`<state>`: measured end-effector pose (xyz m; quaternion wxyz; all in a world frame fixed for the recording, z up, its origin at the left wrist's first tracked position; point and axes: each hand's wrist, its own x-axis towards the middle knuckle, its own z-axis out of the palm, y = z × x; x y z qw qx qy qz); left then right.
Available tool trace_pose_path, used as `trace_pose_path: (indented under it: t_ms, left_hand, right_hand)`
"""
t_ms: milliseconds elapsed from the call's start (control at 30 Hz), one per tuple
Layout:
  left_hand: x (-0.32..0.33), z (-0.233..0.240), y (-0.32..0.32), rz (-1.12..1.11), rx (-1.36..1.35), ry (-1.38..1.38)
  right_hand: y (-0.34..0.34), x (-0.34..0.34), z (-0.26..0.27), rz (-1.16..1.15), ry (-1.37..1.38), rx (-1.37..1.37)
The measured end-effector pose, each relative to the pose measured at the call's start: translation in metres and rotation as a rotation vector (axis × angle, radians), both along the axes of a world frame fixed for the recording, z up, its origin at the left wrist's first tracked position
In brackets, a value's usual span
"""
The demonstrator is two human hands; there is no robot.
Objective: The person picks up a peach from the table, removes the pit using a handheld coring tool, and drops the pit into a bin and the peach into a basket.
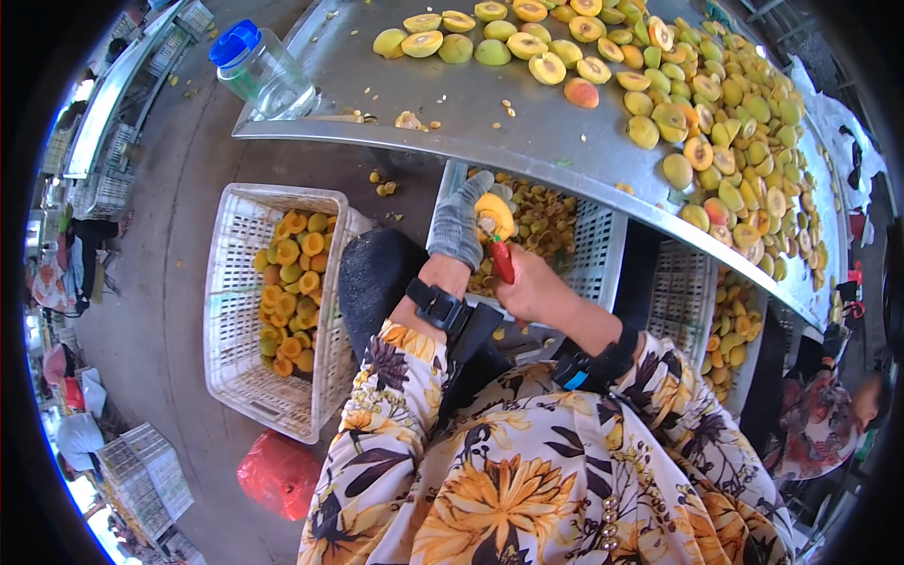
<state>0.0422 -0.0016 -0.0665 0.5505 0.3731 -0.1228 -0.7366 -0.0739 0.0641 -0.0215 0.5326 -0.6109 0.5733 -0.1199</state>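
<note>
My left hand (460, 219), in a grey knitted glove, holds a yellow halved stone fruit (496, 214) above a white plastic crate (600, 244). My bare right hand (528, 282) grips the red handle of a small tool (502, 260); its working end is at the fruit's pit side and its exact shape cannot be made out. Pits and fruit scraps (544, 219) lie in the crate beneath. Many halved fruits (748, 127) are heaped on the metal table (438, 106) in front, most with cut faces or skins up.
A white crate (265, 205) with hollowed fruit halves (296, 282) stands at left, a red plastic bag (280, 473) below it. A blue-lidded bottle (272, 81) stands at the table's corner. Another crate (678, 296) is under the table; a co-worker (819, 424) is at right.
</note>
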Motion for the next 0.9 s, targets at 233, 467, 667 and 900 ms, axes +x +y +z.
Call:
trace_pose_path:
  t_ms: [233, 467, 667, 900]
  left_hand:
    - [-0.003, 0.009, 0.008, 0.075, 0.025, -0.086]
    - [-0.002, 0.013, 0.014, 0.031, -0.034, 0.021]
    - [-0.012, 0.001, 0.009, 0.093, -0.092, -0.162]
    - [-0.002, 0.004, 0.012, 0.02, -0.113, 0.04]
  right_hand:
    - [0.008, 0.009, 0.009, -0.158, -0.284, 0.311]
    - [0.005, 0.003, 0.025, -0.086, -0.091, 0.241]
    - [0.005, -0.001, 0.02, -0.221, -0.421, 0.598]
    - [0.009, 0.005, 0.025, -0.103, -0.12, 0.232]
